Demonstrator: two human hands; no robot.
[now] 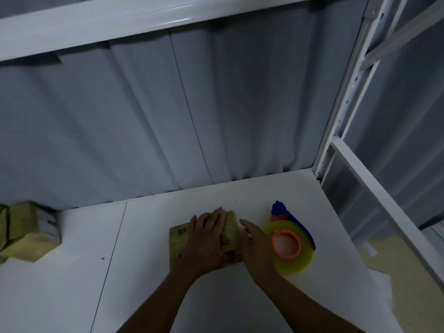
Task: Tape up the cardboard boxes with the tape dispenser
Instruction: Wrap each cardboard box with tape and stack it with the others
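A small brown cardboard box (pixel 179 241) lies on the white table (pixel 144 272) in front of me. My left hand (pixel 206 239) rests flat on its top with the fingers stretched out. My right hand (pixel 255 246) lies with straight fingers against the box's right side. Just right of that hand lies the tape dispenser (pixel 288 243), a yellowish roll of tape on an orange hub with a blue handle pointing away from me. Neither hand holds the dispenser.
Several taped cardboard boxes (pixel 28 231) are piled at the table's far left. A grey curtain (pixel 168 116) hangs behind the table. A white metal rack upright (pixel 341 111) stands at the back right corner, and the table's right edge drops to the floor.
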